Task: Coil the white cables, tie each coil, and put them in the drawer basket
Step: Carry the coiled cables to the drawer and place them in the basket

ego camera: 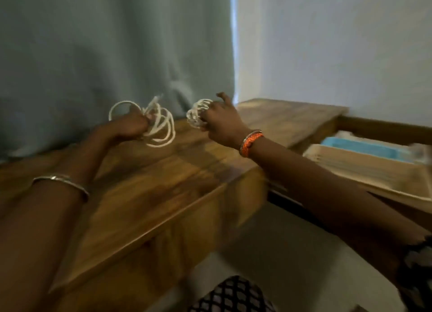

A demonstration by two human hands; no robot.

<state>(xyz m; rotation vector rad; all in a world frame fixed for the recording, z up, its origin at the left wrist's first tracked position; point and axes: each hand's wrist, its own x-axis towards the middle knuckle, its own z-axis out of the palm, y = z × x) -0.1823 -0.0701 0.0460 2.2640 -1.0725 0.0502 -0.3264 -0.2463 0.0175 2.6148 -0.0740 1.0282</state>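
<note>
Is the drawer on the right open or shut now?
Open. The drawer is pulled out from the wooden table, and the beige basket inside it shows from above.

A wooden table point(149, 190) is set against a grey-green curtain point(105, 42). A pale blue wall point(339, 49) is seen to the right, and a strip of daylight point(233, 42) is let in at the curtain's edge.

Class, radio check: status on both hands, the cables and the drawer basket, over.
Left hand gripping loose coil. Right hand gripping small coil. Both over wooden top. Drawer basket open at right, path clear.
</note>
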